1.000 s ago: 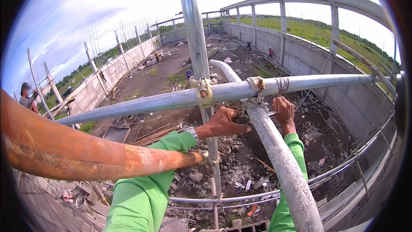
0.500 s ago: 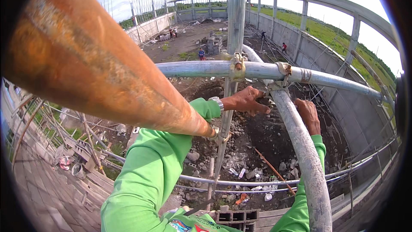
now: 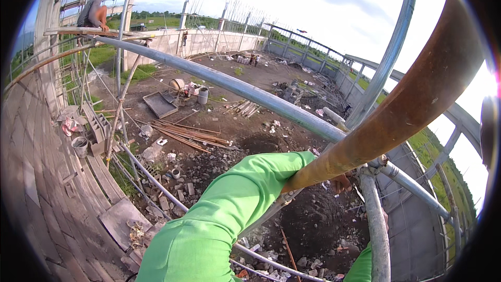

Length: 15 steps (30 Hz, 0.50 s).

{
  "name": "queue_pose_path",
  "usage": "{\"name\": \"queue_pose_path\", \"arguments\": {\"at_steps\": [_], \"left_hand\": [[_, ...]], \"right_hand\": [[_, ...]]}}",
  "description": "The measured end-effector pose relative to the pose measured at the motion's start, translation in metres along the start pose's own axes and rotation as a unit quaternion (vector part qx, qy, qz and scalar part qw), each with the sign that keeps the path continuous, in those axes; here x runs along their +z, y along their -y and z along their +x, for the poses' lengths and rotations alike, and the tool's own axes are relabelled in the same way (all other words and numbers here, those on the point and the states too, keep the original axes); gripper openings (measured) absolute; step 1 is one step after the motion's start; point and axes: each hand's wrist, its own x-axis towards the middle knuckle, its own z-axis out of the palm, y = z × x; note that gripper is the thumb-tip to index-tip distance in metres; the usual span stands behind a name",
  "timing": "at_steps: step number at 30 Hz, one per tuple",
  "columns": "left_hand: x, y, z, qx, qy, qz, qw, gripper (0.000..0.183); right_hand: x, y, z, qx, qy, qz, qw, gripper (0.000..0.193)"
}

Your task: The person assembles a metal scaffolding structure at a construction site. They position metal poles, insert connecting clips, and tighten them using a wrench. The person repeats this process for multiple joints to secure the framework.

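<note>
My left arm in a green sleeve [image 3: 224, 203] reaches under a thick rusty pipe [image 3: 386, 120] that slants across the view. Beyond that pipe, part of my left hand [image 3: 342, 183] shows beside a tied pipe joint [image 3: 374, 165]; most of its fingers are hidden. Only a sliver of my right hand [image 3: 385, 220] is visible past the edge of a whitish-grey slanting pipe [image 3: 374, 224], and its fingers cannot be made out. A long galvanized pipe [image 3: 224, 81] runs crosswise to the joint area, near an upright metal pole [image 3: 383, 52].
At far left a person [image 3: 95, 10] sits on a plank platform [image 3: 99, 32]. Wooden planks [image 3: 68, 219] curve along my left, with a bucket [image 3: 80, 147] on them. Below lie rusty bars [image 3: 182, 133], rubble and a metal tray [image 3: 159, 105]. Concrete walls [image 3: 203, 42] enclose the ground.
My view has swung left, bringing the seated person into sight. The rusty pipe now crosses on the right and covers more of my left hand. Both hands stay near the joint.
</note>
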Motion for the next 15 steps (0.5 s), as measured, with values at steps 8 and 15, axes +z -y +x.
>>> {"name": "queue_pose_path", "arguments": {"at_steps": [8,15], "left_hand": [[-0.006,0.021,-0.006,0.051,0.012,-0.108,0.993,0.046],[-0.029,0.039,0.009,0.042,0.050,-0.228,0.971,0.047]], "right_hand": [[-0.072,0.094,-0.017,0.145,0.005,-0.046,0.988,0.030],[-0.066,0.158,-0.078,0.083,-0.310,-0.044,0.946,0.032]]}}
